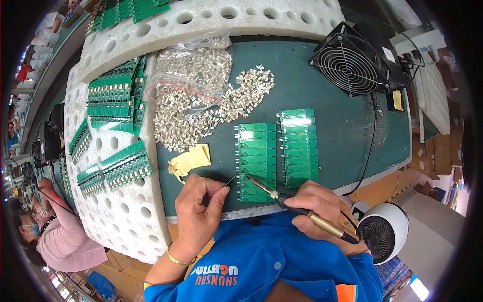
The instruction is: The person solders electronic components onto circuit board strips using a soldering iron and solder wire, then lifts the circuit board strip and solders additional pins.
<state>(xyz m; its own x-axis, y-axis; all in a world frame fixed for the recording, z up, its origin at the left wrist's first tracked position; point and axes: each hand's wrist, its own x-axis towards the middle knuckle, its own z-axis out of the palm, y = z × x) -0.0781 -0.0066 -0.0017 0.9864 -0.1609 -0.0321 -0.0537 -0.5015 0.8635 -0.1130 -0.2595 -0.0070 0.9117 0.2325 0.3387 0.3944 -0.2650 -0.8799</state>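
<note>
My left hand pinches a thin solder wire whose end reaches the left edge of a green circuit board strip. My right hand grips a soldering iron, its tip at that same board near the wire's end. A second green board strip lies just to the right. Small metal-pinned components form a heap above the boards, beside a clear bag of more. A crumpled yellow pad lies above my left hand.
White perforated foam blocks carry several boards at left and top. A black fan with a cable sits at upper right, a white fan beyond the front edge. A co-worker in pink sleeves sits at left. The green mat covers the bench.
</note>
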